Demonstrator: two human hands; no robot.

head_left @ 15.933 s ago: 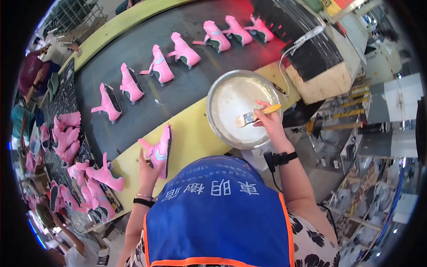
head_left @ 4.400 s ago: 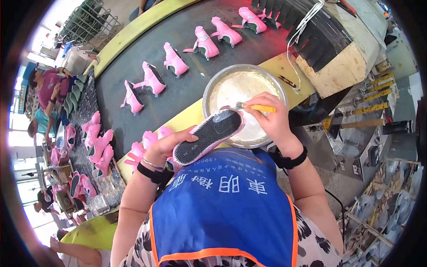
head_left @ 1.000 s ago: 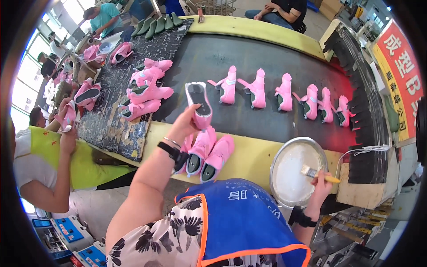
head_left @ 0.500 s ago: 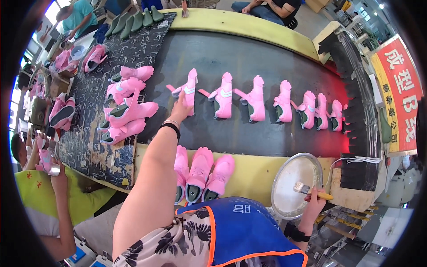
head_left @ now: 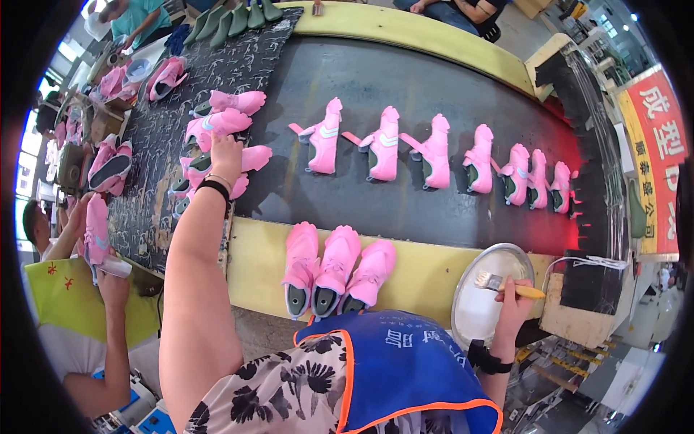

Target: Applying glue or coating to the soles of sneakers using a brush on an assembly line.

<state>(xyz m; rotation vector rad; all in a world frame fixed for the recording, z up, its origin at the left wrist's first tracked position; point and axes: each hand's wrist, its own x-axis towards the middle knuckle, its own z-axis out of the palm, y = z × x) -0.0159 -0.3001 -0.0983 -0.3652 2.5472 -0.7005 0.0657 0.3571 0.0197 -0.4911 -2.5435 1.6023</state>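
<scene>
My left hand (head_left: 226, 158) has its fingers closed at a pink shoe (head_left: 254, 158) in the pile on the left; the fingertips are partly hidden against the shoes. Another pink shoe (head_left: 217, 126) with a pale striped patch lies just beyond it. In my right hand (head_left: 512, 309) is a paintbrush (head_left: 531, 292) with a yellow handle, gripped above a round metal pan (head_left: 455, 307) of whitish stuff. Several pink shoes, such as one with its strap out (head_left: 323, 141), stand in a row on the dark belt (head_left: 361, 72).
Three pink shoes (head_left: 334, 264) rest on the yellow near ledge (head_left: 253, 253). Green shoe lasts (head_left: 238, 20) line the far left of the black patterned table (head_left: 217, 69). To my left a co-worker in a yellow-green garment (head_left: 65, 296) holds a pink shoe. A reddish glow lights the belt's right end.
My left hand has left the strapped shoe on the belt and moved left to the shoe pile. The brush stays in my right hand over the pan. The whole view has shifted slightly.
</scene>
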